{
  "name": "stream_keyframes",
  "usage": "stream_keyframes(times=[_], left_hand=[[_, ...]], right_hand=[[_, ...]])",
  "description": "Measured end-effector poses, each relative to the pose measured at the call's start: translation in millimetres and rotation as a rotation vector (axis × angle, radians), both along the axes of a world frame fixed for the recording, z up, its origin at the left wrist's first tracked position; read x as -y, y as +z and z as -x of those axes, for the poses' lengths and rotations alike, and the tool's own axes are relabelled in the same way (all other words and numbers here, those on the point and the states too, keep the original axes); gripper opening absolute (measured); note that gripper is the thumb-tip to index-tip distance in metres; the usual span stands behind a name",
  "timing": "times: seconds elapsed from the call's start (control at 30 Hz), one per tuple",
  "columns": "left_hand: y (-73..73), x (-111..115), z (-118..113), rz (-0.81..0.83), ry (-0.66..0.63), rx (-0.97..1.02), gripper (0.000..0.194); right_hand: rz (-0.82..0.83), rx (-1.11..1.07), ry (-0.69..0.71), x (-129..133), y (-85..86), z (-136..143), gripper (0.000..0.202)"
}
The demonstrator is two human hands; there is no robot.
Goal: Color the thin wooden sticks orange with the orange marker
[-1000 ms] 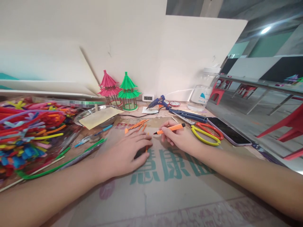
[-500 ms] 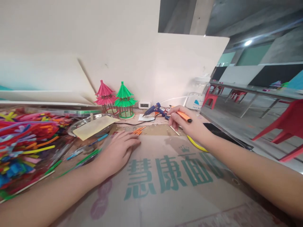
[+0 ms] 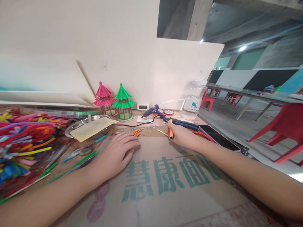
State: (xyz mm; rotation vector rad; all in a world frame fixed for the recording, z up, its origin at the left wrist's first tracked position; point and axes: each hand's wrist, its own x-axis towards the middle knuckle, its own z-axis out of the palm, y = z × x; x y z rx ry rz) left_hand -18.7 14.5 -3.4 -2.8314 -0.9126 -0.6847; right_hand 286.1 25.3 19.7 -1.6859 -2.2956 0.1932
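Note:
My right hand (image 3: 181, 136) is closed around an orange pen (image 3: 171, 130) with a dark end, held nearly upright over the back of the cardboard sheet (image 3: 151, 201). A thin pale wooden stick (image 3: 162, 132) lies just left of that hand, and a long dark blue tool (image 3: 186, 124) lies right behind it. My left hand (image 3: 119, 152) rests palm down and open on the cardboard's left side, fingers stretched out. Beyond its fingertips lie several short orange sticks (image 3: 138, 131). Behind them a blue glue gun (image 3: 151, 111) rests with its nozzle over a white pad (image 3: 144, 119).
A pink pagoda model (image 3: 103, 99) and a green one (image 3: 123, 101) stand by the wall, beside a small clock (image 3: 143, 107). Colourful pipe cleaners (image 3: 26, 142) pile up at left, near a metal dish (image 3: 71, 126). A water bottle (image 3: 193, 101) and a phone (image 3: 220, 138) are at right.
My right hand has come down and slightly left with the pen, which has turned from slanted to nearly upright. The blue tool behind it now shows. My left hand has stayed flat.

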Motion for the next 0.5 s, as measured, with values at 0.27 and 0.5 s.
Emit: stream_keyframes(times=[0.27, 0.5], left_hand=[[4.2, 4.8, -2.5, -0.015, -0.034, -0.003, 0.03], [3.9, 3.3, -4.7, 0.005, -0.028, 0.007, 0.031]], right_hand=[[-0.038, -0.037, 0.052, 23.2, 7.7, 26.9, 0.016], [0.03, 0.039, 0.011, 27.5, -0.9, 27.4, 0.017]])
